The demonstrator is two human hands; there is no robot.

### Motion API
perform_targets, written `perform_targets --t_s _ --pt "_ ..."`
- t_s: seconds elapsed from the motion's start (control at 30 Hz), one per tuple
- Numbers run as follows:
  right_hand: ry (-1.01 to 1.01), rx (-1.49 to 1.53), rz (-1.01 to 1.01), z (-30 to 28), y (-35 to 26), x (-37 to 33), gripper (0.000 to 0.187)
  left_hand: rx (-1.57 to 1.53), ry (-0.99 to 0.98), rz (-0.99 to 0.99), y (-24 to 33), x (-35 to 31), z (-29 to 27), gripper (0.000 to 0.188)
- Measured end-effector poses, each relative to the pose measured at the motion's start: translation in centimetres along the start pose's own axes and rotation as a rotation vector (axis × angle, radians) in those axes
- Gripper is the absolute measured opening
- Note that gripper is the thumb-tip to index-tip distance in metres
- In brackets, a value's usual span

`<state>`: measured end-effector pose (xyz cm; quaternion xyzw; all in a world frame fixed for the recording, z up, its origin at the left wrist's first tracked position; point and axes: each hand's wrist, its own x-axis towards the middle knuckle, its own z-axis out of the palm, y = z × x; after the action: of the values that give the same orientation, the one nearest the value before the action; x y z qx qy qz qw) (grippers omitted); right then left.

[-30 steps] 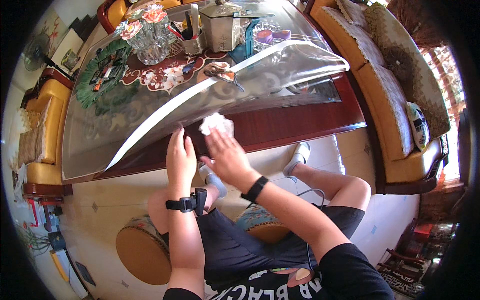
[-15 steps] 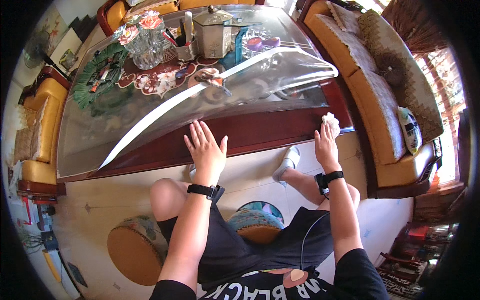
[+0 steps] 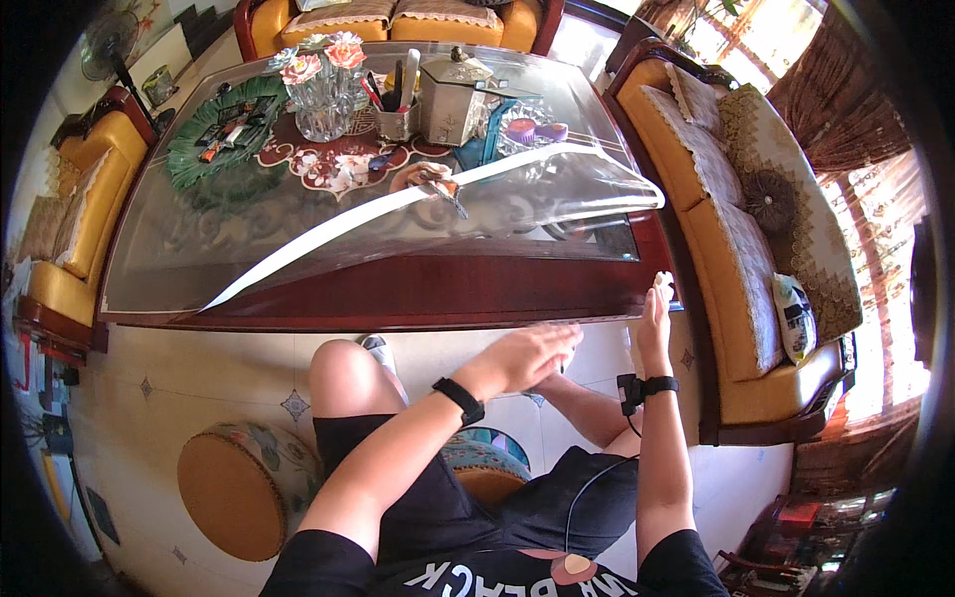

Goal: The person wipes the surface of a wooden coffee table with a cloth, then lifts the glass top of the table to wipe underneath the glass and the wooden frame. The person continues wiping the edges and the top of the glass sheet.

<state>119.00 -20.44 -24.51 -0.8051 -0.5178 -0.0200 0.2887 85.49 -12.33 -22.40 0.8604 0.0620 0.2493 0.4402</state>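
Note:
My left hand (image 3: 527, 355) is in front of the table's near edge, fingers stretched out toward the right and slightly blurred; nothing shows in it. Near the table's right front corner, my right hand (image 3: 654, 326) is raised on edge with a crumpled white tissue or cloth (image 3: 665, 285) at its fingertips. Part of its grip is hidden. A clear sheet cover (image 3: 537, 204) is folded back over the dark red wooden table (image 3: 438, 289), baring a strip of wood along the front. A small brown and orange crumpled item (image 3: 430, 177) lies on the fold.
On the table stand a glass flower vase (image 3: 328, 109), a pen holder (image 3: 398, 121), a lidded silver box (image 3: 453, 104) and a green leaf-shaped tray (image 3: 204, 129). A yellow sofa (image 3: 741, 328) borders the right side. A round stool (image 3: 234, 493) is at my lower left.
My left hand has come off the bared wood and swung right, in front of the table edge. My right hand has turned on edge, still with the white tissue or cloth. The view has shifted.

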Motion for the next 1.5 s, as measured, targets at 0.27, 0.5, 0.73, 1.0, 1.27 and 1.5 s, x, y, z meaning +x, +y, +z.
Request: perform_targets --t_s 0.27,0.5,0.73,1.0,1.27,1.5 --pt "-0.053 0.277 -0.119 3.5 -18.2 -0.4 0.055 1.065 0.539 -0.684 -3.9 -6.5 -6.5 0.072" --pt "-0.098 0.266 -0.221 6.3 -22.9 -1.6 0.052 0.289 -0.012 -0.216 0.4 -5.4 -3.6 0.02" --pt "-0.047 0.145 -0.273 5.2 -21.2 -1.1 0.036 0.822 0.669 -0.411 -2.8 -7.2 -10.1 0.028" --pt "0.183 0.004 0.04 -0.4 -10.5 -0.5 0.055 0.961 0.272 -0.569 -3.2 -5.7 -5.0 0.076" --pt "0.333 -0.072 0.145 -7.5 -1.0 -1.8 0.055 0.414 0.154 -0.056 -1.2 -0.6 -2.4 0.058" --pt "0.005 0.049 0.004 0.4 -10.1 -3.2 0.055 0.833 0.318 -0.457 -4.5 0.3 -5.3 0.06"
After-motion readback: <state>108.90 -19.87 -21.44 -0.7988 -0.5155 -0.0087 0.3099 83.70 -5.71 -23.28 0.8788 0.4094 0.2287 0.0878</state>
